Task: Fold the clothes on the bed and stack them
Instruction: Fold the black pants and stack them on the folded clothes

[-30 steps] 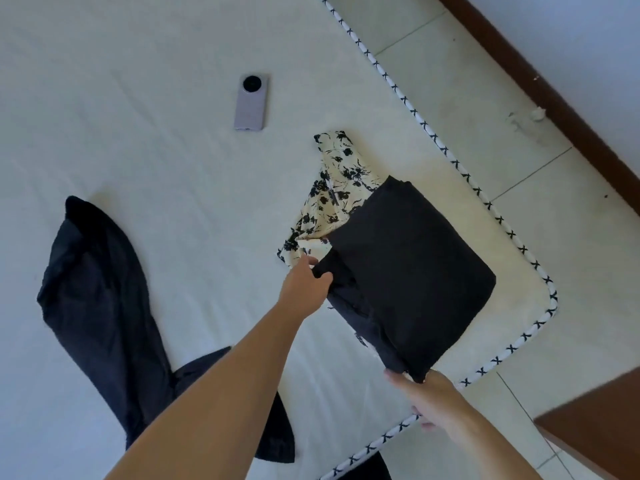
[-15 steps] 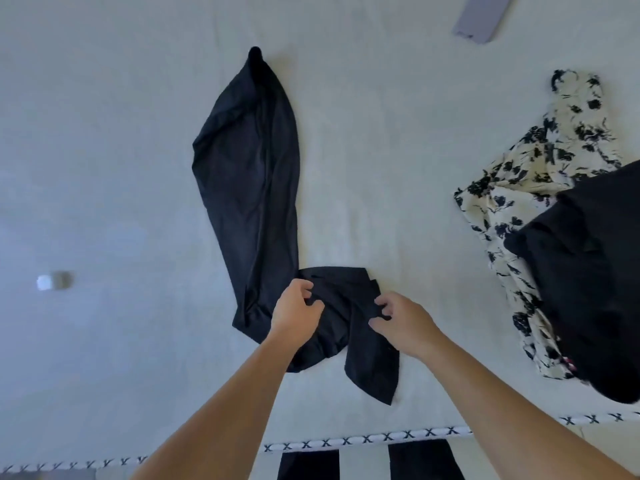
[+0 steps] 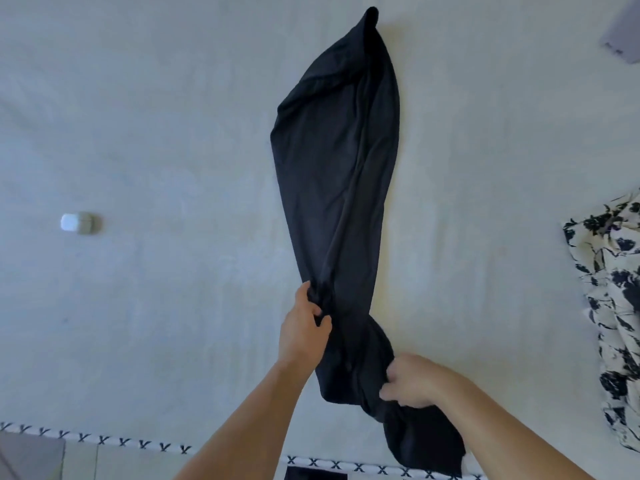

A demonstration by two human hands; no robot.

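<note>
White bed sheet (image 3: 156,140) fills the view — 2 hands work on it. Left hand (image 3: 304,329) pinches the dark garment (image 3: 337,174) at its near end; right hand (image 3: 412,381) grips its bunched lower part. Floral garment (image 3: 609,292) lies right.

One view only, head-worn, wide-angle, looking steeply down onto the bed (image 3: 156,133) from above its near edge. Close in: both forearms entering from the bottom of the frame, left hand (image 3: 304,329) and right hand (image 3: 412,381) low and just right of centre. Facing forward across the white sheet, with the cross-stitched mattress trim (image 3: 104,439) running along the bottom and a strip of floor below it. Long dark garment (image 3: 337,174) running up the middle, nearly to the top edge. Edges bent by the lens; floral cloth (image 3: 609,306) cut off at the right border. No second view, so nothing shared.
</note>
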